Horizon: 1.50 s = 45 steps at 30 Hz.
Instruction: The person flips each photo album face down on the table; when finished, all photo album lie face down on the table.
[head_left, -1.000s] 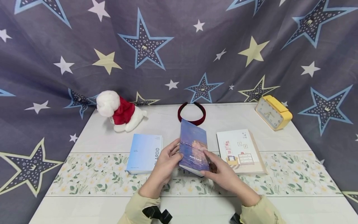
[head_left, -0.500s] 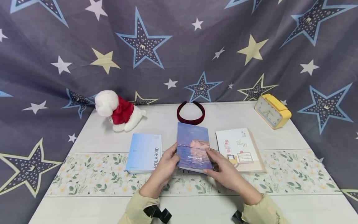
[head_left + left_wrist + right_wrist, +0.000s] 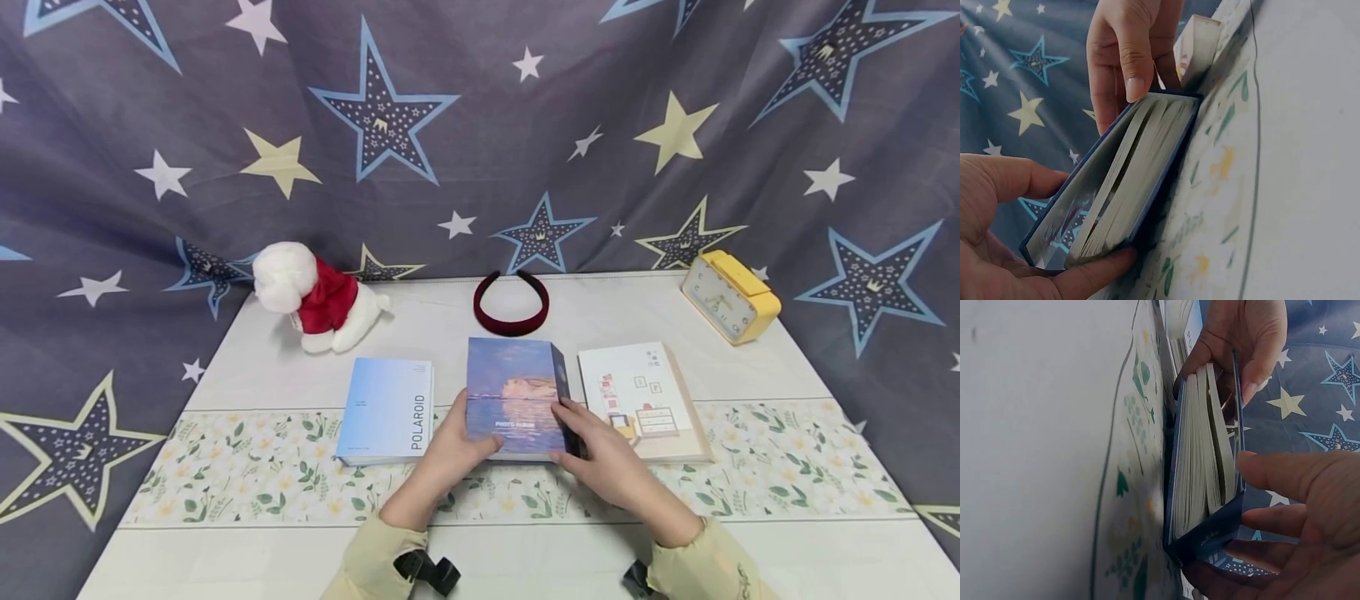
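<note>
Both hands hold a blue-and-purple photo album (image 3: 517,396) with a seaside picture on its front, low over the middle of the table. My left hand (image 3: 453,446) grips its left side, thumb on the cover and a finger beneath. My right hand (image 3: 600,450) grips the dark spine side, its thumb near the lower corner. In the left wrist view the album's page edges (image 3: 1138,181) show, with the cover slightly lifted from the pages. A light-blue Polaroid album (image 3: 386,408) lies left of my left hand. An album with a drawn room (image 3: 637,400) lies to the right.
A dark red headband (image 3: 512,323) lies behind the held album. At the back left sits a white plush toy (image 3: 330,304) in a red top. A yellow alarm clock (image 3: 731,298) stands at the back right, before a star-patterned curtain (image 3: 465,108).
The photo album has turned and come down, so its cover now faces up more squarely and its spine shows on the right. My left thumb has moved onto the cover.
</note>
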### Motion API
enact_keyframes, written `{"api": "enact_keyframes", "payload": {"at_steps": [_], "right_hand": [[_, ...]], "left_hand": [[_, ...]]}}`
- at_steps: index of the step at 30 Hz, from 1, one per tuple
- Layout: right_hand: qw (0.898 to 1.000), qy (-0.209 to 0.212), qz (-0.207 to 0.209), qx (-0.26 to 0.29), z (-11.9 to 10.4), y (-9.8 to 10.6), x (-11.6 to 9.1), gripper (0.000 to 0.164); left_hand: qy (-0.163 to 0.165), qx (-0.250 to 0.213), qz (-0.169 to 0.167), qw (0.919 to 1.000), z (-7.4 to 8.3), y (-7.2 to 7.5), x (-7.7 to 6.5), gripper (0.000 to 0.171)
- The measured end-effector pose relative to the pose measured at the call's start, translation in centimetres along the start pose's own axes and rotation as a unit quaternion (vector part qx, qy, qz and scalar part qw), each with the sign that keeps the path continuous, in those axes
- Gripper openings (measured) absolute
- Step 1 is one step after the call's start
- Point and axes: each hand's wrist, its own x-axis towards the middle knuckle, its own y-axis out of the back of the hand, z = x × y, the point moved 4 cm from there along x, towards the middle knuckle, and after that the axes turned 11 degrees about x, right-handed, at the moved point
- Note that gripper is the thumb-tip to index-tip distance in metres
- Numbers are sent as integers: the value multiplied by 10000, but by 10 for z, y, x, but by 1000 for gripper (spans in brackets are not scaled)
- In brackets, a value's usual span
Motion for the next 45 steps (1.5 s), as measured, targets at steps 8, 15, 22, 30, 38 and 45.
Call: {"api": "enact_keyframes", "payload": {"at_steps": [8, 15, 22, 30, 38, 45], "right_hand": [[9998, 122, 9, -174, 0, -2, 1, 65], [9996, 181, -13, -217, 0, -5, 3, 63], [9993, 129, -26, -336, 0, -7, 3, 60], [9990, 115, -44, -431, -1, -8, 4, 59], [9985, 140, -95, -514, -1, -8, 5, 59], [9982, 233, -80, -549, -4, -8, 4, 56]], "left_hand": [[-54, -41, 27, 10000, -5, -2, 1, 93], [167, 284, 137, 9994, -7, -2, -1, 91], [305, 734, 151, 9967, -9, -1, -3, 94], [279, 1235, 112, 9919, -8, 1, -5, 103], [184, 1840, 36, 9828, -4, 6, -6, 100], [333, 2549, -66, 9664, -1, 10, -8, 75]]}}
